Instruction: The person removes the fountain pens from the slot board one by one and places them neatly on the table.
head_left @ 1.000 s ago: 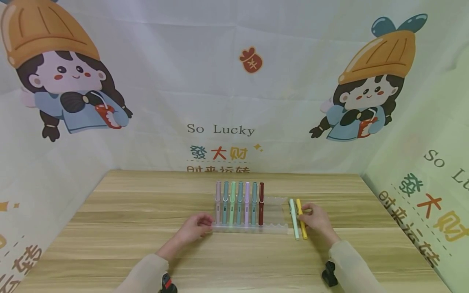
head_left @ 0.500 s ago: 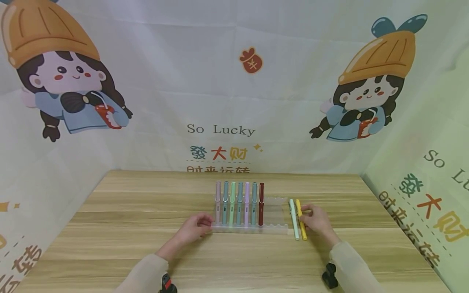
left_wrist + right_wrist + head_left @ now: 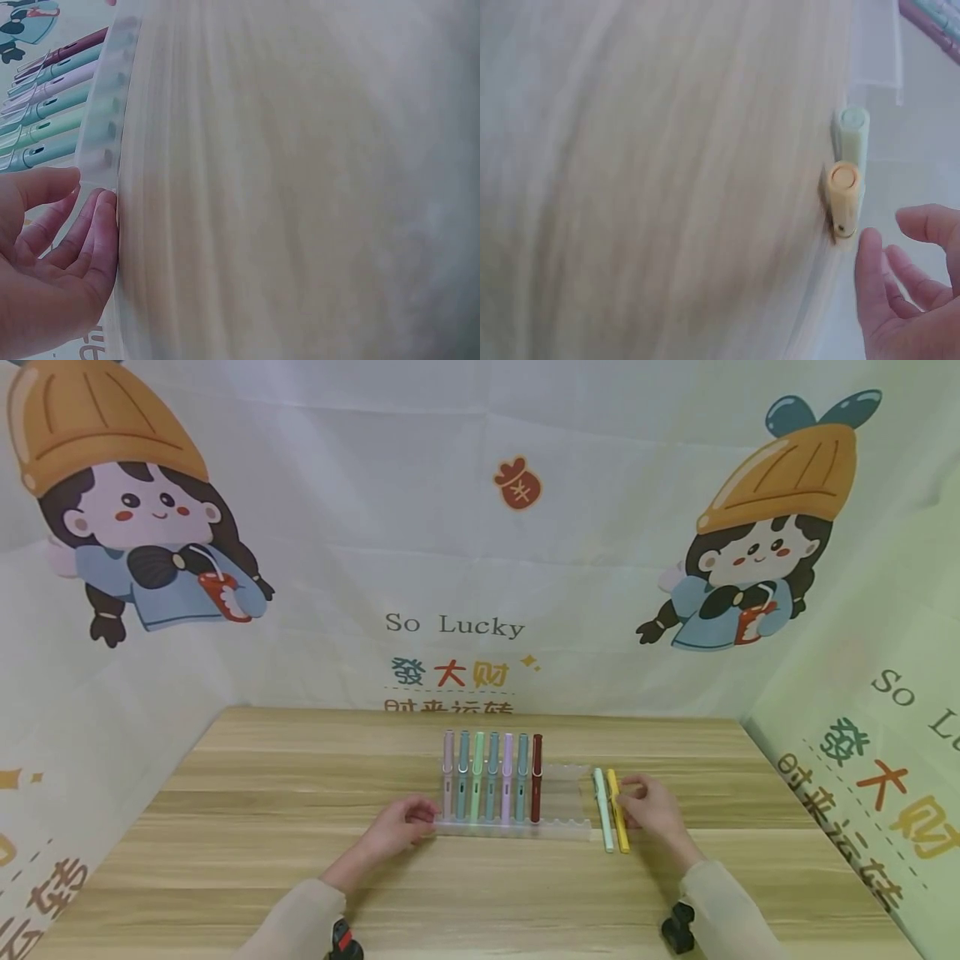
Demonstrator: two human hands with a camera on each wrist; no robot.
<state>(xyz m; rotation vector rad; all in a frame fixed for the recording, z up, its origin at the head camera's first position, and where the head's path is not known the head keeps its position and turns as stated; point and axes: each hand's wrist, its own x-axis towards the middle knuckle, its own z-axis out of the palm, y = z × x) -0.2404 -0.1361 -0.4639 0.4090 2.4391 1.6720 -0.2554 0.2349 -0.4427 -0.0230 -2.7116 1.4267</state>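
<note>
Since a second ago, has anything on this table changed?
Barely anything: the head view has shifted slightly. No pen was visibly taken up or let go. The left hand stays at the left end of the clear pen rack, the right hand beside the yellow pen; the mint-green pen lies alongside, and seven capped pens remain racked.

The left arm and the right arm are slanting forward and in. The left hand is resting with its fingers and thumb softly bent. The right hand is showing loose fingers, and its thumb is sitting apart from them.
</note>
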